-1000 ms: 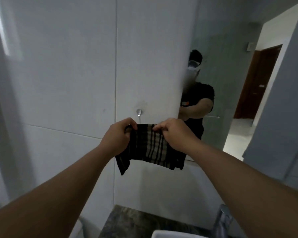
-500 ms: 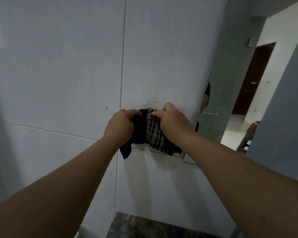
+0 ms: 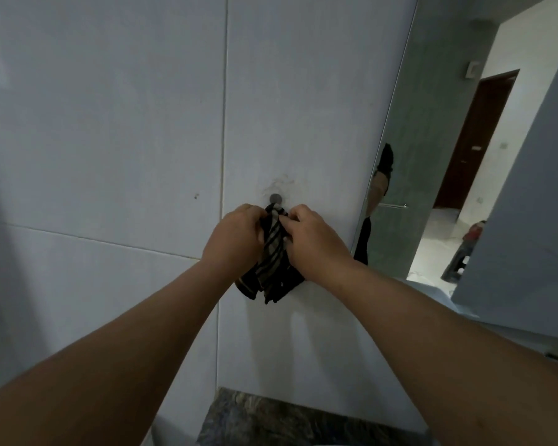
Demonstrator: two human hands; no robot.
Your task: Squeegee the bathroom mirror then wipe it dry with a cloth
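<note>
A dark cloth with pale checked stripes [image 3: 273,262] hangs bunched between my two hands against the white tiled wall. My left hand [image 3: 234,235] grips its left side and my right hand [image 3: 313,241] grips its right side. The cloth's top edge sits right at a small round metal wall hook [image 3: 275,198]; I cannot tell whether it is looped over it. The bathroom mirror [image 3: 438,149] is to the right, seen at a steep angle, and reflects part of a person and a dark doorway. No squeegee is in view.
Large white wall tiles [image 3: 110,123] fill the left and centre. A dark marbled countertop [image 3: 271,420] lies at the bottom. A grey wall panel [image 3: 529,236] stands at the right, beside the mirror.
My hands have drawn together, gathering the cloth from a spread-out width into a narrow bunch at the hook. The view has shifted left, so the mirror sits further right.
</note>
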